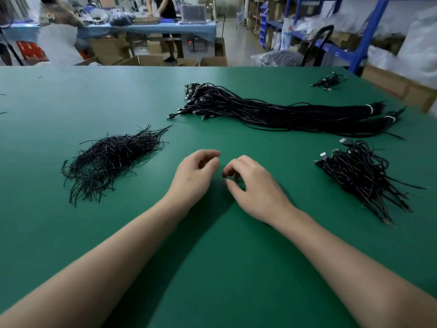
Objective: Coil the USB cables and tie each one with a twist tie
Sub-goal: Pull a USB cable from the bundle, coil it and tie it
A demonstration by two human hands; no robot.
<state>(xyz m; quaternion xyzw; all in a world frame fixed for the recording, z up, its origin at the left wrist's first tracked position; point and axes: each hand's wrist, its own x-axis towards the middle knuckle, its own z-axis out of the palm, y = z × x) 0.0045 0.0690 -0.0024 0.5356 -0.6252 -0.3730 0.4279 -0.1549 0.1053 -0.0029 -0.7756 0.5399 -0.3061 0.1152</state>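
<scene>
1. As I look down through the head camera, both hands hover close together over the middle of the green table [47,209], with bare forearms reaching in from the near edge.
2. The left hand [196,174] has its fingers loosely curled, thumb and forefinger near each other, and I see nothing between them.
3. The right hand [254,188] is just beside it, knuckles up and fingers bent down toward the mat. It grips nothing I can make out, and I cannot tell whether the tips touch the surface.
4. The uncoiled USB cables [272,112] lie in a long black bundle beyond the hands, with plugs fanned to the left and far ends banded in white at the right.
5. The pile of twist ties [111,159] sits left of the left hand, well apart from it.
6. A heap of coiled cables [361,178] lies to the right of the right hand, with a few silver plugs showing at its top.
7. A small cluster of cables [331,80] rests near the far right corner.
8. Past the table stand cardboard boxes [146,59] and blue shelving [370,31].
</scene>
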